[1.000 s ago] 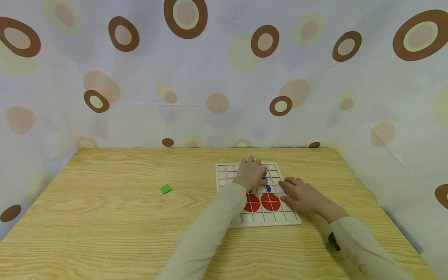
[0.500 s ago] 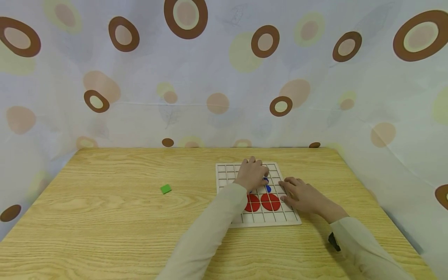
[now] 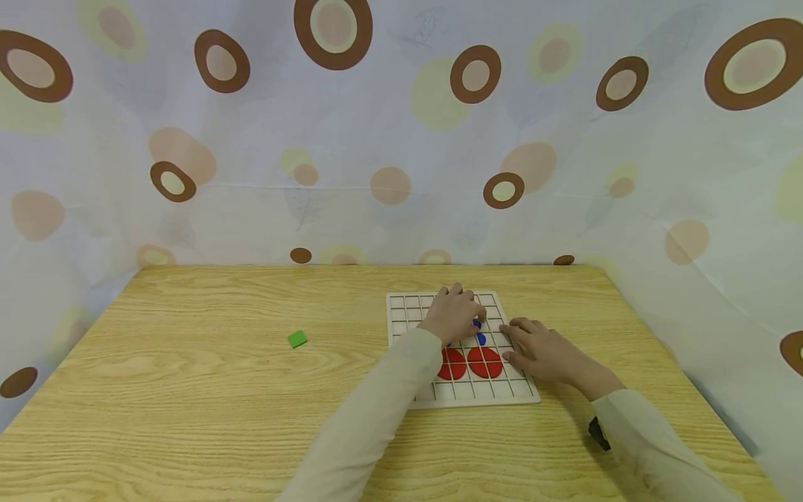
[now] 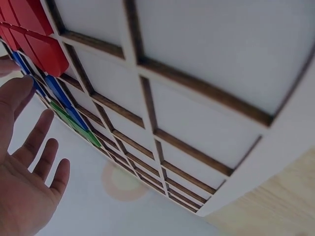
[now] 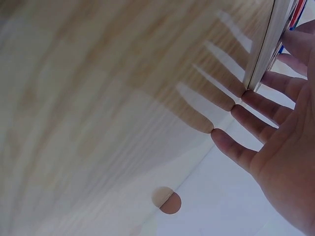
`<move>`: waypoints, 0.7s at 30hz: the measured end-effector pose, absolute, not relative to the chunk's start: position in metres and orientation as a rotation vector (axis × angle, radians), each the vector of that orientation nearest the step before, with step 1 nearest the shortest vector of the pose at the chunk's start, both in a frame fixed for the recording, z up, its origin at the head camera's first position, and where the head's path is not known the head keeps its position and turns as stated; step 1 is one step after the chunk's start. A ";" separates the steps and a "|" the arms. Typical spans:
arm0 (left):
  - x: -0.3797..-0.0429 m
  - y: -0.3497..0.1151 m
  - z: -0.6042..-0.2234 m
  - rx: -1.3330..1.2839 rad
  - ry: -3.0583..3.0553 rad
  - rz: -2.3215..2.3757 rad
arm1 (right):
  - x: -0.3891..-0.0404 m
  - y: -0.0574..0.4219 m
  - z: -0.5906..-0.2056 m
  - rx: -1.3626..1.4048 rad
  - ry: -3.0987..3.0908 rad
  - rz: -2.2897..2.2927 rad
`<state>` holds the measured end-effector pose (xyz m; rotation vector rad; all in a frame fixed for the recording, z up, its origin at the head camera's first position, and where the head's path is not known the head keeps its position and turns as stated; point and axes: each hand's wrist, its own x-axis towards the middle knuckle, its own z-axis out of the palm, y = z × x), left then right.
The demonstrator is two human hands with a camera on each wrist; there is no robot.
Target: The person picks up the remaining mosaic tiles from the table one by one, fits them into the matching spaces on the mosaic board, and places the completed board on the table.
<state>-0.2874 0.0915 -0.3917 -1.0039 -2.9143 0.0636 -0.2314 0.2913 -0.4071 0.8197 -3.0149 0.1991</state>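
A white board (image 3: 473, 392) with a raised square grid lies on the table. Red pieces (image 3: 485, 362) form two discs in it, and a blue rounded piece (image 3: 481, 339) sits behind them. My left hand (image 3: 453, 315) is over the board's middle, thumb and index finger at another small blue piece (image 3: 477, 323), seemingly pinching it; its other fingers are spread. In the left wrist view, green pieces (image 4: 74, 123) lie beside blue ones (image 4: 61, 93); the head view hides the green under my left hand. My right hand (image 3: 547, 352) rests at the board's right edge, fingers extended.
A green square piece (image 3: 297, 339) lies alone on the wooden table (image 3: 188, 397), left of the board. A white curtain (image 3: 351, 216) with brown and peach circles stands behind the table and along its sides. A small black object (image 3: 599, 434) shows under my right sleeve.
My left hand has shifted slightly right and nearer, uncovering a bit more of the blue piece by its thumb. The right hand, board and green square have not moved.
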 end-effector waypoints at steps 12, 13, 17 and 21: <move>-0.286 0.089 -0.389 -1.016 -2.919 0.071 | -0.231 0.291 -0.408 0.821 -3.008 0.207; -0.286 0.088 -0.389 -1.017 -2.918 0.071 | -0.231 0.291 -0.409 0.823 -3.000 0.206; -0.286 0.087 -0.389 -1.025 -2.904 0.075 | -0.232 0.291 -0.410 0.829 -2.980 0.215; -0.287 0.085 -0.389 -1.032 -2.889 0.073 | -0.232 0.291 -0.410 0.834 -2.968 0.214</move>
